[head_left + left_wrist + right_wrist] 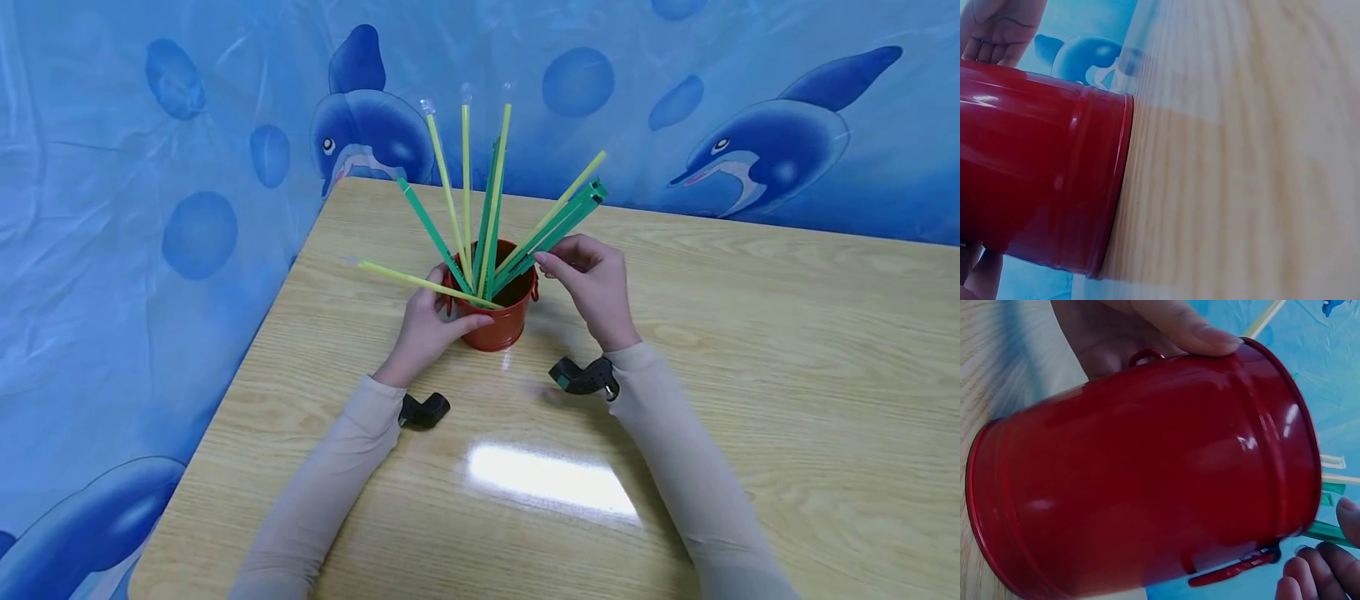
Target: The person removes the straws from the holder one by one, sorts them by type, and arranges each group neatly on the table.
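A red metal bucket (495,335) with small side handles stands upright on the table, holding several thin sticks. Some are yellow sticks (467,175) with clear wrapping at their tips; others are green sticks (427,218) with dark markings. My left hand (422,329) grips the bucket's left side, thumb across the front near the rim (1297,400). On the right, my right hand (597,287) pinches the green stick (1327,532) close above the rim, between thumb and fingertips. That stick leans right beside other green ones and a yellow one. The sticks' lower ends are hidden inside the bucket.
The light wood table (787,375) has its left edge beside my left arm and its back edge against a blue dolphin-print sheet (487,50). Black wrist devices (585,377) hang under both forearms. One yellow stick (420,282) juts low over my left hand.
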A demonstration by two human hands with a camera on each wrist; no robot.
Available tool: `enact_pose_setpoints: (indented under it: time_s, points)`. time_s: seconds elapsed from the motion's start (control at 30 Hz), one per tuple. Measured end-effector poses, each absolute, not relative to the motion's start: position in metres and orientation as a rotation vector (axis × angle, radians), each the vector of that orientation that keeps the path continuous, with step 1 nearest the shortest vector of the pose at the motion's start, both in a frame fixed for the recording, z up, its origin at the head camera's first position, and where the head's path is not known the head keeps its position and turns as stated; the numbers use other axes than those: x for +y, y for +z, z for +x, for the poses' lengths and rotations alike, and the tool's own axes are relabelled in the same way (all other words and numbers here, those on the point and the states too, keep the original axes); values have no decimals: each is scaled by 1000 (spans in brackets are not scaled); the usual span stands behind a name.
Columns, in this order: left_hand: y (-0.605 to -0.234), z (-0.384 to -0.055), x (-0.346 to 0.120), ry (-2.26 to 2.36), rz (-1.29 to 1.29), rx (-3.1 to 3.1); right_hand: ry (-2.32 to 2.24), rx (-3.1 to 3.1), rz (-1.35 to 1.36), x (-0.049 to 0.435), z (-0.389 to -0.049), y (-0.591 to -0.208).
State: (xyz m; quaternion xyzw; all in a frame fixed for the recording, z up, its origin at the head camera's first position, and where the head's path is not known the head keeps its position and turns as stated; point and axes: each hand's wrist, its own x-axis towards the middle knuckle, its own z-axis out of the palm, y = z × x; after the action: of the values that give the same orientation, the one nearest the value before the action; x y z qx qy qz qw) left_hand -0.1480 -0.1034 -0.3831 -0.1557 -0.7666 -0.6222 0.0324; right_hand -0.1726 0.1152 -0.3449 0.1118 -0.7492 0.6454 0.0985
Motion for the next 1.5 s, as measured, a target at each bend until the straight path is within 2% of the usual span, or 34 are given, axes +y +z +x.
enact_pose_setpoints:
  time_s: [0.87,1.5]
  points:
    - [-383,-152,-106,-1938,-494,-2332,2008,-1974,410,122,-172,-325]
    - [-388,-151,-103,-1935,-509,-2317,2114,-1848,355,136,-164,-310]
